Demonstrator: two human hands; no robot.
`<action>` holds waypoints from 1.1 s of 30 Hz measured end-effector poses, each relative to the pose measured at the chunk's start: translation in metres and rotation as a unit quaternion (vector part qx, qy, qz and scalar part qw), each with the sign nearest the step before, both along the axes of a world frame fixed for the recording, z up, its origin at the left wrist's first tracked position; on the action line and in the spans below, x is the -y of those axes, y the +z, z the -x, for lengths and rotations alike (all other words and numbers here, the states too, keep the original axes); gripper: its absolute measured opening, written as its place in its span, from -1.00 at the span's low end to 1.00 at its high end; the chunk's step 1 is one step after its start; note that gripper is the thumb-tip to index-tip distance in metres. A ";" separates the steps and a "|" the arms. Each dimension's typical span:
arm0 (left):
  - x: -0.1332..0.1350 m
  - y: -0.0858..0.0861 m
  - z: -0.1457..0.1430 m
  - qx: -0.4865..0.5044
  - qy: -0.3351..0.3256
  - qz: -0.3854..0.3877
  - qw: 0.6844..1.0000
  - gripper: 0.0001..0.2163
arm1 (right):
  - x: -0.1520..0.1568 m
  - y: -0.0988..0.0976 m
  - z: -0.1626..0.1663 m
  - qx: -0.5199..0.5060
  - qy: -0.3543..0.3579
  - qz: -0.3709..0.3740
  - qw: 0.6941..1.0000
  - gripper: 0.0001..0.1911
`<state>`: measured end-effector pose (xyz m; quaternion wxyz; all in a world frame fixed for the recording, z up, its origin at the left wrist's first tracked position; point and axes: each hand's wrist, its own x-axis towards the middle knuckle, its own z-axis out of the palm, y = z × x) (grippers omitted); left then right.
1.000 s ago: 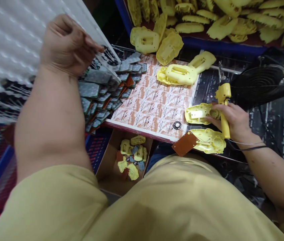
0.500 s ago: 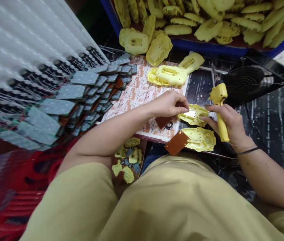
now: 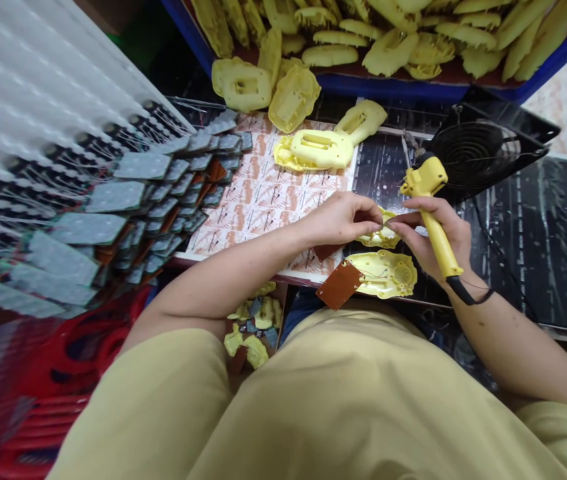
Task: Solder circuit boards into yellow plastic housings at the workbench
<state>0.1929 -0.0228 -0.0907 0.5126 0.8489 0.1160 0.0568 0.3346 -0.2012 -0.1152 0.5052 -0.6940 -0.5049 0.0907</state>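
Your left hand has come off the board stack at 9 o'clock and now meets your right hand at the yellow shell – fingers pinched narrow at its rim, can't tell what's between them. Right fingers wrap the soldering iron, tips touching the shell. 2nd shell w/ brown board – just at 6 o'clock, on the tabletop.
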 end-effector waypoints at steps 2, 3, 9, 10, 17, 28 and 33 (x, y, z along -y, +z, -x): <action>0.002 -0.001 0.001 0.012 0.016 -0.004 1.000 -0.89 | 0.001 -0.002 0.000 -0.011 -0.007 0.003 1.000 -0.66; 0.002 -0.002 0.001 0.018 0.022 -0.007 1.000 -0.89 | 0.001 -0.004 0.000 -0.014 -0.009 0.005 1.000 -0.65; 0.002 -0.007 0.004 0.057 0.036 -0.040 0.997 -0.87 | 0.001 -0.014 -0.005 0.000 -0.016 -0.027 1.000 -0.63; 0.002 -0.008 0.004 0.061 0.034 -0.044 0.997 -0.87 | 0.001 -0.014 -0.005 -0.002 -0.014 -0.033 0.999 -0.63; 0.003 -0.011 0.002 0.065 0.038 -0.004 0.997 -0.91 | -0.002 -0.008 0.006 -0.016 -0.021 -0.065 0.998 -0.68; 0.001 -0.006 0.002 0.012 0.044 -0.148 0.988 -0.91 | 0.005 -0.001 -0.008 0.144 0.020 -0.062 0.987 -0.94; 0.000 -0.010 0.002 -0.078 0.023 -0.276 0.958 -0.84 | 0.053 0.012 -0.031 0.212 0.023 -0.057 0.975 -0.55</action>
